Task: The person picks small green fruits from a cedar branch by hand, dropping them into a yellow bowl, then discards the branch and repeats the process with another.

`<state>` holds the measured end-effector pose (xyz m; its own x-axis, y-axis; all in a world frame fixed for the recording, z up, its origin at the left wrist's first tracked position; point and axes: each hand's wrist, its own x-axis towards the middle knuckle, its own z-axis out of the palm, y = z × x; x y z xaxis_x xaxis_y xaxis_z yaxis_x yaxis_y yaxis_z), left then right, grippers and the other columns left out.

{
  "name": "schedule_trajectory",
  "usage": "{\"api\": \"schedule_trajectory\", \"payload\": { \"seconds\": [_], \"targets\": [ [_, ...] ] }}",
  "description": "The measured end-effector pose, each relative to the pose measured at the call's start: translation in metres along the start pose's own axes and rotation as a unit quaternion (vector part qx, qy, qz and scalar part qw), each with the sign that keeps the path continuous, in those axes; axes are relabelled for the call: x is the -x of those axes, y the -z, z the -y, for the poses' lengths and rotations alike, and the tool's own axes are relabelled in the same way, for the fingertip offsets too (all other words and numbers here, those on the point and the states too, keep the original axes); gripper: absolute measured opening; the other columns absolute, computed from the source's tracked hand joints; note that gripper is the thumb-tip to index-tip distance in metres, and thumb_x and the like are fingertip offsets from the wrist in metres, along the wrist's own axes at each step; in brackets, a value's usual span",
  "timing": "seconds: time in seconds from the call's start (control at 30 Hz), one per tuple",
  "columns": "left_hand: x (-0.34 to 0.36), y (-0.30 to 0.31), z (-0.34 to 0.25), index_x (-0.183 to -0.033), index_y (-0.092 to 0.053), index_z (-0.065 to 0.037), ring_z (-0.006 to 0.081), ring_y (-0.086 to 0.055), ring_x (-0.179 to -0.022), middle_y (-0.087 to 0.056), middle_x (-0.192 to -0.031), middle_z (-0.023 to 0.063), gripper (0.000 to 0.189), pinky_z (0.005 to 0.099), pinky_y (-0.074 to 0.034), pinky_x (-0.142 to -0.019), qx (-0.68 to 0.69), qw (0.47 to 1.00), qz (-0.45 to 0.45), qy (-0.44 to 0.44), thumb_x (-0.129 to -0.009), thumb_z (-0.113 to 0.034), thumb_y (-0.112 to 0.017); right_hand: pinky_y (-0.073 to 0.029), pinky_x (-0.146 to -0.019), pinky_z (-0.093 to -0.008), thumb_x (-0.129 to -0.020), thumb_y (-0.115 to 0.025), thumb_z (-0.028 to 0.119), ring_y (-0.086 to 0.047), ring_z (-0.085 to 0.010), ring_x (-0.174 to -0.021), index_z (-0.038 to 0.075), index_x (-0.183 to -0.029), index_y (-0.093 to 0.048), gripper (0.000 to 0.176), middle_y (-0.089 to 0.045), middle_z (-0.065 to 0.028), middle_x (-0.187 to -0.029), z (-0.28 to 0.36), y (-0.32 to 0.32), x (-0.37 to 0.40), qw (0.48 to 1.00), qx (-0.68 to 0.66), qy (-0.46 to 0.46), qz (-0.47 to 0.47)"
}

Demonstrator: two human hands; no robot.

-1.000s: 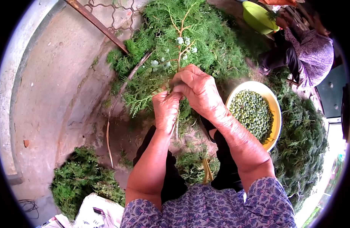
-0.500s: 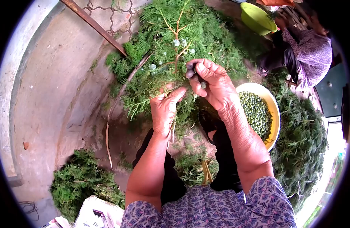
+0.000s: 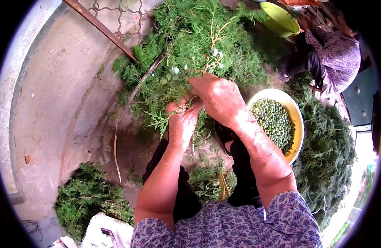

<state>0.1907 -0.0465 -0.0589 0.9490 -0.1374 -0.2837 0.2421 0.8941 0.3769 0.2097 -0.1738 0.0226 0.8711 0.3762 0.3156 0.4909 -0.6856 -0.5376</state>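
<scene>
My left hand (image 3: 183,120) is closed around the stem of a leafy conifer branch (image 3: 215,38), just below the middle of the view. Bluish-green seed cones (image 3: 175,70) hang among its flat sprays. My right hand (image 3: 220,98) is bent over the same stem, back of the hand upward, almost touching the left thumb. Its curled fingers held several picked cones a moment ago; the palm is hidden now. By my right forearm stands a yellow basin (image 3: 298,120) holding a heap of small green cones (image 3: 273,124).
A large pile of cut greenery (image 3: 240,62) lies ahead, another heap (image 3: 327,153) at the right, a smaller one (image 3: 87,194) at lower left. Another person (image 3: 335,62) sits at upper right near a lime-green basin (image 3: 279,20). A rusty bar (image 3: 101,29) slants in at upper left.
My right hand has come down and left, turning palm-down over the stem beside my left hand. The branch tip has swung to the right.
</scene>
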Motion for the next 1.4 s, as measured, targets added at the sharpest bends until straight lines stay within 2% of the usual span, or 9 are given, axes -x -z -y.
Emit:
{"api": "schedule_trajectory", "payload": {
  "seconds": [0.1,0.13,0.17,0.4,0.47,0.6,0.73,1.23,1.4],
  "targets": [
    [0.006,-0.012,-0.004,-0.096,-0.053,0.0,0.0146,-0.051,-0.073,-0.05,-0.081,0.0051,0.015,0.0228,-0.043,-0.071,0.076,0.995,0.006,0.06,-0.084,-0.01,-0.051,-0.049,-0.061,-0.0366,-0.079,-0.057,0.004,-0.062,-0.0305,-0.07,0.002,-0.093,-0.058,0.015,-0.061,-0.0137,-0.078,-0.003,-0.006,0.003,1.0,0.007,-0.011,-0.023],
    [0.002,-0.005,-0.004,-0.094,-0.055,0.0,0.0135,-0.052,-0.072,-0.052,-0.081,0.0053,0.014,0.0232,-0.043,-0.069,-0.262,0.958,0.045,-0.103,-0.083,-0.008,-0.053,-0.048,-0.061,-0.0383,-0.074,-0.06,0.007,-0.061,-0.033,-0.072,0.002,-0.088,-0.058,0.014,-0.06,-0.016,-0.078,-0.008,-0.008,0.002,0.994,-0.099,-0.033,-0.024],
    [0.0,0.0,-0.005,-0.092,-0.057,0.0,0.0125,-0.053,-0.071,-0.055,-0.08,0.0055,0.012,0.0237,-0.044,-0.068,-0.563,0.784,0.078,-0.251,-0.082,-0.007,-0.055,-0.047,-0.061,-0.04,-0.07,-0.063,0.009,-0.059,-0.0355,-0.074,0.002,-0.082,-0.058,0.015,-0.059,-0.0183,-0.077,-0.01,-0.009,0.002,0.977,-0.204,-0.055,-0.024],
    [0.011,-0.027,-0.007,-0.087,-0.063,0.001,0.0124,-0.059,-0.068,-0.064,-0.078,0.0077,0.01,0.0252,-0.045,-0.065,-0.365,0.913,0.055,-0.173,-0.077,-0.001,-0.061,-0.044,-0.05,-0.0287,-0.079,-0.064,0.014,-0.055,-0.0154,-0.055,0.002,-0.083,-0.059,0.013,-0.055,-0.0041,-0.059,0.0,-0.013,0.002,0.914,-0.385,-0.11,-0.061],
    [0.006,-0.027,-0.009,-0.093,-0.062,0.002,0.0129,-0.061,-0.07,-0.066,-0.083,0.0092,0.015,0.0241,-0.043,-0.063,-0.345,0.921,0.064,-0.17,-0.079,-0.003,-0.062,-0.036,-0.041,-0.0218,-0.084,-0.061,0.014,-0.045,-0.0059,-0.048,0.003,-0.085,-0.06,0.011,-0.051,0.0013,-0.057,0.001,0.003,-0.002,0.77,-0.589,-0.221,-0.107],
    [0.007,-0.034,-0.012,-0.094,-0.063,-0.001,0.0122,-0.059,-0.063,-0.065,-0.081,0.007,0.014,0.0206,-0.041,-0.057,-0.377,0.914,0.011,-0.148,-0.081,-0.006,-0.062,-0.024,-0.038,-0.0197,-0.086,-0.058,0.016,-0.039,-0.0073,-0.044,0.002,-0.087,-0.058,0.013,-0.052,-0.0024,-0.064,-0.027,0.008,0.0,0.647,-0.723,-0.234,-0.06],
    [0.008,-0.039,-0.01,-0.1,-0.061,0.001,0.0103,-0.057,-0.064,-0.065,-0.083,0.0055,0.022,0.0197,-0.038,-0.056,-0.329,0.934,-0.006,-0.142,-0.08,-0.009,-0.065,-0.023,-0.037,-0.0205,-0.086,-0.058,0.017,-0.038,-0.0071,-0.042,0.002,-0.086,-0.058,0.015,-0.053,-0.0019,-0.062,-0.025,0.003,-0.001,0.65,-0.723,-0.233,-0.023],
    [-0.001,-0.027,-0.013,-0.086,-0.059,-0.003,0.0132,-0.058,-0.081,-0.062,-0.09,0.0059,0.008,0.0273,-0.047,-0.075,-0.104,0.993,0.04,-0.027,-0.083,-0.01,-0.062,-0.045,-0.061,-0.0223,-0.074,-0.065,0.002,-0.055,-0.0062,-0.066,0.001,-0.084,-0.058,0.012,-0.059,-0.0012,-0.069,-0.011,-0.001,0.0,0.943,-0.311,-0.112,0.034],
    [-0.009,-0.012,-0.017,-0.084,-0.058,-0.004,0.0154,-0.06,-0.078,-0.063,-0.087,0.0072,0.006,0.0279,-0.048,-0.074,-0.087,0.995,0.046,-0.025,-0.082,-0.008,-0.062,-0.043,-0.056,-0.0263,-0.073,-0.061,0.001,-0.054,-0.0125,-0.06,0.0,-0.087,-0.058,0.014,-0.06,-0.0071,-0.07,-0.005,-0.002,0.0,0.886,-0.431,-0.172,0.01]
  ]
}}
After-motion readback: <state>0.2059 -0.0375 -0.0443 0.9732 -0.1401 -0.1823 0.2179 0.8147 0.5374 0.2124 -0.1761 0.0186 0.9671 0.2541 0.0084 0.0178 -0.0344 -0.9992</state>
